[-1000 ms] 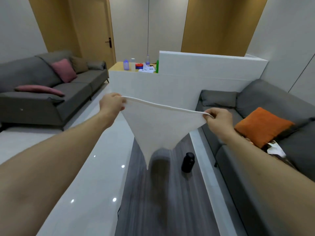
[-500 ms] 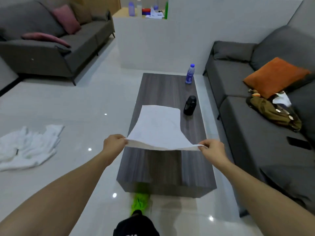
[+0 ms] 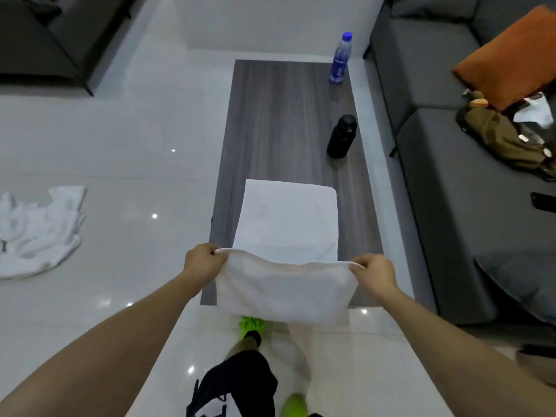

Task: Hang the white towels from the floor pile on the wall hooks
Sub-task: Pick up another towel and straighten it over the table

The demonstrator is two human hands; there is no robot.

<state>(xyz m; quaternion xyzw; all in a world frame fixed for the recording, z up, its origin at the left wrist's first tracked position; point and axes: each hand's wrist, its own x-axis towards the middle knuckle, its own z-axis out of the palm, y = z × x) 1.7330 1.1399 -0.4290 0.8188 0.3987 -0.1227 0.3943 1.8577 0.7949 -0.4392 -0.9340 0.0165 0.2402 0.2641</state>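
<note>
Left hand (image 3: 202, 264) and right hand (image 3: 374, 273) pinched towel (image 3: 287, 236) corners, hands apart, lower centre of frame. Towel's far half lay on table (image 3: 285, 115); near half hung off edge. Towel pile (image 3: 36, 233) sat on floor, left edge.

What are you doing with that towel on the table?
A person is holding one white towel by its two near corners, the left hand pinching one and the right hand the other. The far part of the towel lies flat on the wooden coffee table, while the near part hangs over the table's edge. More white towels sit in a pile on the floor to the left. No wall hooks are in view.
</note>
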